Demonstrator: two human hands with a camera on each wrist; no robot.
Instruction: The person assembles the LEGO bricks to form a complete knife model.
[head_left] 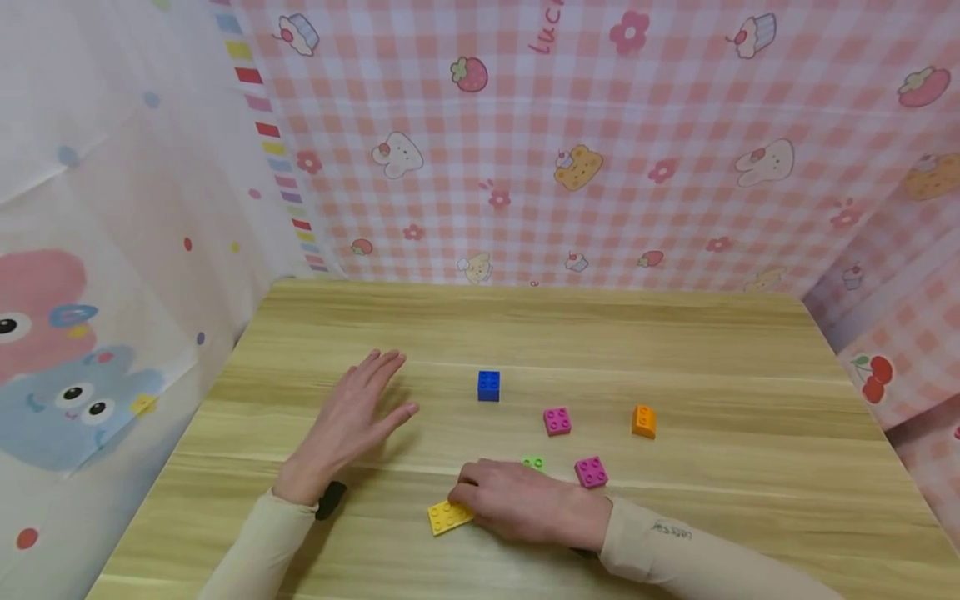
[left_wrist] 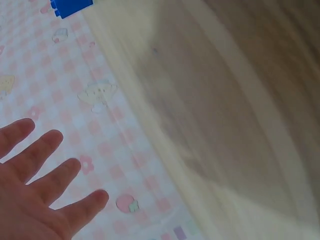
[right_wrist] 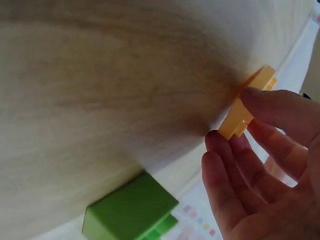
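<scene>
My right hand point(head_left: 525, 500) pinches a flat yellow toy brick point(head_left: 447, 517) between thumb and fingers, low over the tabletop. The right wrist view shows the thumb on one side of the yellow brick point(right_wrist: 235, 117) and fingertips at its end. Just behind that hand is a light green brick point(head_left: 533, 462), partly hidden by it; the green brick point(right_wrist: 130, 207) looks tall in the right wrist view. My left hand point(head_left: 348, 421) hovers to the left with fingers spread, holding nothing. A blue brick point(head_left: 489, 386) stands to the right of its fingertips.
Two magenta bricks point(head_left: 557, 422) lie right of the middle, the nearer magenta brick point(head_left: 591, 472) close to my right wrist. An orange brick point(head_left: 643, 422) sits farther right. The wooden table point(head_left: 712, 350) ends at a pink checked cloth point(head_left: 525, 217) behind and a white cloth point(head_left: 172, 183) left.
</scene>
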